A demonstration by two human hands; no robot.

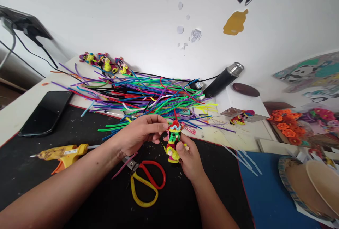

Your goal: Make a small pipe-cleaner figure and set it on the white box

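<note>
A small pipe-cleaner figure (174, 146), with a red and light blue top, a green face and a yellow and dark red body, is upright between my hands. My right hand (192, 156) grips its body from the right, thumb in front. At the upper left of the figure, the fingers of my left hand (144, 132) pinch the edge of its red headpiece; what exactly lies between the fingertips is hidden. One red stem sticks up from the top. Below my left wrist, scissors (148, 176) with one red and one yellow handle lie beside a short mauve pipe cleaner (124, 166).
Loose coloured pipe cleaners (148, 96) are heaped behind my hands. On the left lie a yellow glue gun (63, 153) and a phone (46, 112). Similar figures (106, 63) stand at the back. A black flask (222, 80) leans near a white box (243, 100); glue sticks (245, 162) lie right.
</note>
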